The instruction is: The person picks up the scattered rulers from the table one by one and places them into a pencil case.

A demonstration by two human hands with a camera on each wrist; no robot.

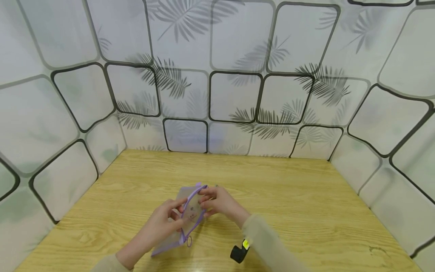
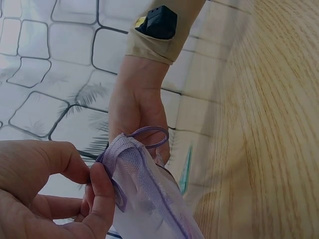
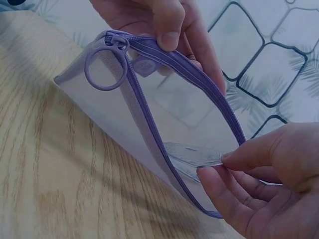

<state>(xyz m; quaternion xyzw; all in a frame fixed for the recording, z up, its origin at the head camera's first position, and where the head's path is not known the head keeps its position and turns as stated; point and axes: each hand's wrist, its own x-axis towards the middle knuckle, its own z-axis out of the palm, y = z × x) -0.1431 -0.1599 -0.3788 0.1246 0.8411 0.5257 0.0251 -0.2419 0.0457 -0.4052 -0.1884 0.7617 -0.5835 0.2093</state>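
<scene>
A purple-trimmed translucent zip pouch (image 1: 190, 217) is held just above the wooden table (image 1: 289, 196), its zip open. My left hand (image 1: 178, 216) pinches the pouch's edge near the zip end, where a purple ring pull (image 3: 102, 67) hangs. My right hand (image 1: 205, 198) is at the mouth of the pouch. In the right wrist view its thumb and forefinger pinch a flat clear plastic piece (image 3: 197, 155) that lies partly inside the opening. The left wrist view shows the left fingers (image 2: 102, 191) gripping the mesh corner (image 2: 132, 169), with the right hand (image 2: 137, 107) behind it.
Panelled walls with leaf prints (image 1: 234, 94) close in the table on the left, back and right. A black device (image 1: 239, 252) is strapped to the right wrist over a beige sleeve. Bare wood surrounds the hands.
</scene>
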